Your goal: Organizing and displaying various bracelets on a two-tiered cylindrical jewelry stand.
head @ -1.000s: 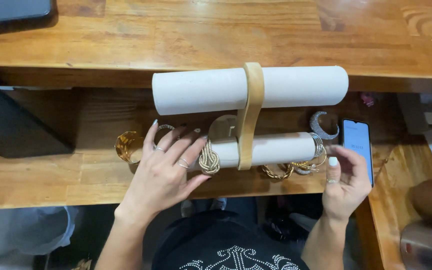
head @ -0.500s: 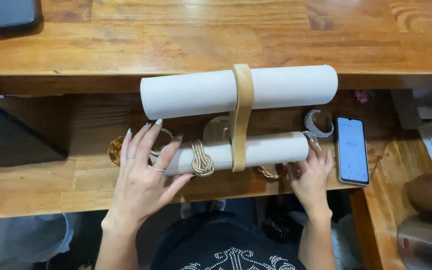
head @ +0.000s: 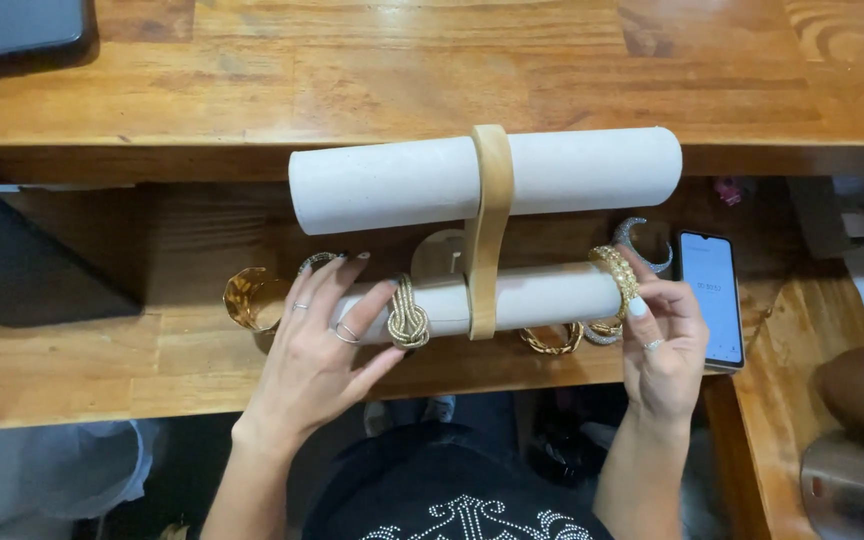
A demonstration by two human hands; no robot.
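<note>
Head view. A gold cuff [head: 248,298] lies on the wooden counter [head: 72,360]. The left hand [head: 317,360], fingers spread, steadies the lower roll [head: 527,297] beside a knotted gold bracelet [head: 408,314]. The right hand [head: 664,345] pinches a beaded gold bangle [head: 619,281] at the roll's right end; the bangle is probably rigid, light and slippery, best gripped by its rim.

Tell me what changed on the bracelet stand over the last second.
The right hand left the phone, moved to the lower roll and now pinches a gold beaded bracelet around its right end. The left hand stays over the roll's left end beside the knotted gold bracelet. The upper roll is unchanged.
</note>
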